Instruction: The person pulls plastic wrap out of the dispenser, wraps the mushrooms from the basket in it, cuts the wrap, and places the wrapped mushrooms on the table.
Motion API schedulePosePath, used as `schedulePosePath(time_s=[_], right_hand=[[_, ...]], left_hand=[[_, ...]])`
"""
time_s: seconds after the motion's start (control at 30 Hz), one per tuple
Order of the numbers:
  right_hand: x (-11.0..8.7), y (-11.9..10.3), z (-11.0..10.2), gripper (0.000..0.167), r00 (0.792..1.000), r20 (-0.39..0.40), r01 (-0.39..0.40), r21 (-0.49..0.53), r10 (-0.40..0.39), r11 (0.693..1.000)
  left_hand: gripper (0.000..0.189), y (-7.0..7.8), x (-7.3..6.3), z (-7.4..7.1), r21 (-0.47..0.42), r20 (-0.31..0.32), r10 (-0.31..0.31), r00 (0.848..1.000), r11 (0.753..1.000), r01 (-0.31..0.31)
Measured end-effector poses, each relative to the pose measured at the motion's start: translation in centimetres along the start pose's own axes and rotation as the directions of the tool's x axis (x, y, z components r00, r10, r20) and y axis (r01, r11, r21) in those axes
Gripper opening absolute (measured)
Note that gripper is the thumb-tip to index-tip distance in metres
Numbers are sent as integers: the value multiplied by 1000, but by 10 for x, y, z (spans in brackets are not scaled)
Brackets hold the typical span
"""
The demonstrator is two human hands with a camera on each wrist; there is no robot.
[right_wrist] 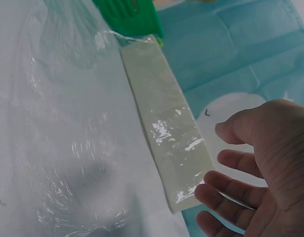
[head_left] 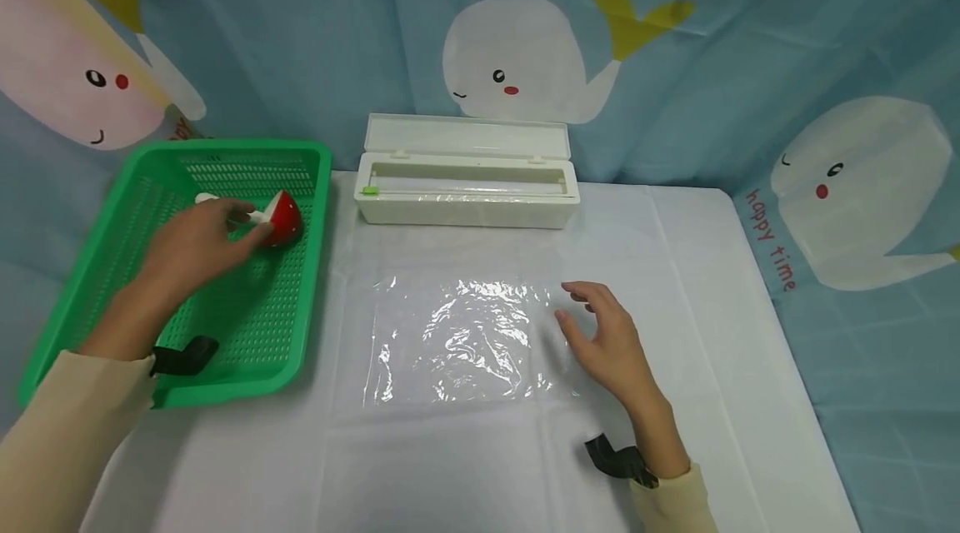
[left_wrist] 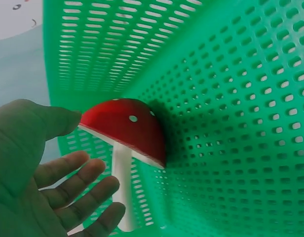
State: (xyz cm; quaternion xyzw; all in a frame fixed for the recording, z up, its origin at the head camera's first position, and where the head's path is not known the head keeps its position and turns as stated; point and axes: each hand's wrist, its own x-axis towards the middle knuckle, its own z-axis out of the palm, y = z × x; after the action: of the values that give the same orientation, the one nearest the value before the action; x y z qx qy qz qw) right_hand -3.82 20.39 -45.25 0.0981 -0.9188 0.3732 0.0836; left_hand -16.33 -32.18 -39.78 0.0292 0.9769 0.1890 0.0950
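Note:
A toy mushroom with a white-spotted red cap and white stem lies in the green basket. My left hand reaches into the basket beside it. In the left wrist view the thumb tip is right at the edge of the red cap, and the loosely bent fingers are near the stem. A sheet of clear plastic wrap is spread on the table, shiny and wrinkled. My right hand hovers by its right edge, fingers relaxed, holding nothing.
Behind the wrap stands a white wrap dispenser with its lid raised and a small green slider at its left end. A white cloth covers the table. A blue curtain printed with whales hangs behind and on the right.

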Motion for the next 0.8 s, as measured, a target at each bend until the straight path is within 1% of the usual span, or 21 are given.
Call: schedulePosePath(time_s=[0.13,0.3,0.4,0.53,0.63,0.8], right_hand=[[1,3,1,40,1000,-7,2,10,-2,1000],[0,8,5,38,1000,-11,-6,31,6,1000],[-1,10,6,38,1000,-13,-14,35,15,999],[-1,11,8,38,1000,-8,-19,37,20,999],[-2,11,8,37,1000,-3,-30,41,30,999],[-4,14,7,37,999,8,-38,47,38,998]], left_hand=[[66,-1,6,3,-2,6,-7,1000,1000,7],[66,-3,7,9,-14,37,9,999,1000,-9],[61,-4,7,15,-29,25,27,999,999,-26],[51,-5,7,20,-40,-36,50,998,998,-51],[47,-4,7,21,-44,-56,58,997,997,-61],[46,-7,7,21,-53,-63,69,996,996,-72]])
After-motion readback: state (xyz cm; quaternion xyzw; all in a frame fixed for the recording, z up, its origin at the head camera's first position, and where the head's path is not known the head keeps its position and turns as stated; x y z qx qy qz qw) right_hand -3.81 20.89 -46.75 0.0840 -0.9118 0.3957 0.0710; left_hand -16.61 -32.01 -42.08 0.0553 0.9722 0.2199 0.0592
